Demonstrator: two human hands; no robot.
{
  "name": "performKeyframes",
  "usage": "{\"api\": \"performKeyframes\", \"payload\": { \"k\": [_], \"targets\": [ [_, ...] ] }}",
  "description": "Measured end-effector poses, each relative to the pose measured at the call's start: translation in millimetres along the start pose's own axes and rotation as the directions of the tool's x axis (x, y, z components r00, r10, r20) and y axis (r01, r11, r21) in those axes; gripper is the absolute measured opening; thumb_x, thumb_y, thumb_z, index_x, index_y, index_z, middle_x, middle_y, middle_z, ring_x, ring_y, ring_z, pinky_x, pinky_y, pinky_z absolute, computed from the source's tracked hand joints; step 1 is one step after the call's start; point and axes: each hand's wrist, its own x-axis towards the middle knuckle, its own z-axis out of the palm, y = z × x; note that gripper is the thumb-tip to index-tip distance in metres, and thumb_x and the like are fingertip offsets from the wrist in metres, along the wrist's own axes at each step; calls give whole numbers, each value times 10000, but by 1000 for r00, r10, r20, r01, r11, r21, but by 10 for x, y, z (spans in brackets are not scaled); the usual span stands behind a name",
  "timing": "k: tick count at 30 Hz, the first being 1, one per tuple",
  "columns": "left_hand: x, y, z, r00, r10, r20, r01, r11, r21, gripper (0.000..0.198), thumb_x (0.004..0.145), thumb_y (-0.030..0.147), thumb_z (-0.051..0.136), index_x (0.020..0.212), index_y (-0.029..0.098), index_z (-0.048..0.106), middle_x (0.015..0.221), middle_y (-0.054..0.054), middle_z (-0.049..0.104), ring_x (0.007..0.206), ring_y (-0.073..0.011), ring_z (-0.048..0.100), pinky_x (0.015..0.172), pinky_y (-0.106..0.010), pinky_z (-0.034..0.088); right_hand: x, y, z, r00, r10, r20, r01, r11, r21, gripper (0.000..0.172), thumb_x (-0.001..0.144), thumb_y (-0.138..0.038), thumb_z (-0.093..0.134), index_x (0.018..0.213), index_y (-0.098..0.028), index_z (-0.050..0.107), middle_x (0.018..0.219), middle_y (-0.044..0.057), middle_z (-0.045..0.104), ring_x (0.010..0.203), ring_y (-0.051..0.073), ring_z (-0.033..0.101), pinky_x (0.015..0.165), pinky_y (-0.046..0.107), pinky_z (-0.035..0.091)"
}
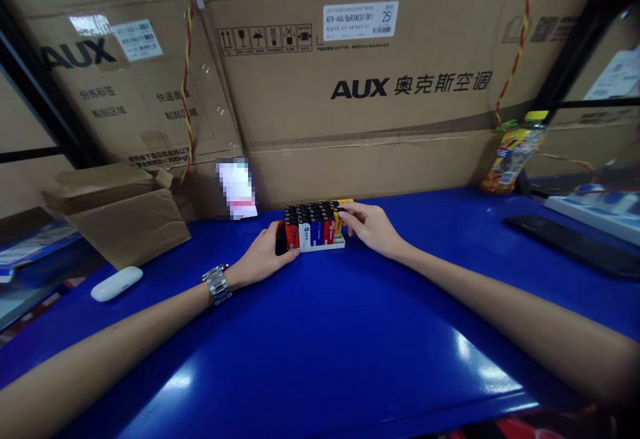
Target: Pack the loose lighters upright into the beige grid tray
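Observation:
Rows of black-topped lighters [317,232] in red, white, blue and yellow stand upright in a shallow white tray [320,247] on the table. My left hand [265,251] wraps the tray's left end, thumb along the front edge and fingers behind. At the opposite end, my right hand [370,226] pinches the top of a yellow lighter [339,223] between thumb and fingers. That lighter stands at the right of the front row, next to a red one. Whether its base touches the tray, I cannot tell. The right hand's fingers hide part of the back right corner.
Large cardboard boxes [360,132] wall off the back of the blue table [330,332]. To the left are an open small carton [125,219], a white case [117,284] and a lit phone [236,189]. A bottle [515,152] and dark phone [575,246] lie rightward.

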Motion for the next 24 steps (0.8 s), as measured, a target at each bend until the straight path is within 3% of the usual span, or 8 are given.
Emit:
{"api": "performKeyframes", "payload": {
  "k": [4, 7, 10, 13, 15, 18, 24],
  "targets": [
    [2, -19, 3, 1000, 2, 7, -2, 1000, -3, 671, 774, 458, 585, 1317, 155, 335, 1230, -161, 528, 1105, -306, 518, 890, -463, 438, -2, -34, -39, 997, -45, -57, 40, 995, -92, 400, 895, -389, 430, 1200, -145, 519, 724, 24, 633, 520, 119, 535, 559, 272, 432],
    [-4, -11, -1, 1000, 5, 5, -5, 1000, -11, 674, 769, 459, 589, 1317, 159, 336, 1221, -159, 536, 1104, -309, 521, 891, -465, 437, 25, 57, -76, 995, -21, -98, 10, 994, -111, 388, 925, -432, 347, 952, -150, 612, 638, 15, 607, 501, 115, 540, 550, 259, 423],
    [-14, 13, -10, 1000, -9, 2, 9, 1000, -14, 669, 768, 463, 588, 1312, 159, 347, 1218, -158, 538, 1111, -314, 517, 897, -472, 432, 81, 250, -123, 994, 34, -108, -54, 980, -193, 468, 916, -461, 353, 666, -160, 609, 565, 34, 594, 525, 144, 569, 571, 272, 421],
    [-21, 31, -18, 1000, -22, 12, 22, 1000, -15, 658, 769, 459, 586, 1304, 156, 354, 1226, -161, 531, 1119, -317, 509, 894, -473, 436, 171, 467, -158, 995, 15, -102, -49, 941, -336, 391, 929, -344, 324, 813, -144, 640, 721, 90, 652, 676, 194, 609, 656, 303, 432],
    [-24, 34, -21, 1000, -14, 12, 14, 1000, -27, 646, 768, 459, 586, 1295, 159, 362, 1233, -161, 527, 1115, -317, 511, 890, -475, 440, 251, 572, -161, 998, -36, -53, 7, 880, -475, 339, 913, -243, 315, 999, -122, 620, 930, 144, 647, 864, 232, 592, 755, 331, 426],
    [-26, 36, -25, 1000, -4, 0, 4, 999, -48, 638, 765, 460, 585, 1289, 164, 372, 1234, -160, 530, 1108, -319, 519, 893, -483, 438, 400, 618, -119, 995, -42, 90, 91, 759, -645, 354, 897, -261, 357, 1149, -128, 568, 1139, 178, 570, 1044, 280, 507, 853, 387, 391],
    [-25, 57, -31, 999, -43, 8, 44, 999, -28, 648, 749, 452, 588, 1283, 147, 383, 1229, -169, 535, 1119, -332, 508, 878, -484, 441, 608, 474, 110, 937, 147, 318, 132, 693, -708, 403, 887, -325, 402, 1249, -202, 528, 1264, 141, 526, 1124, 306, 473, 876, 433, 380]
  ]
}}
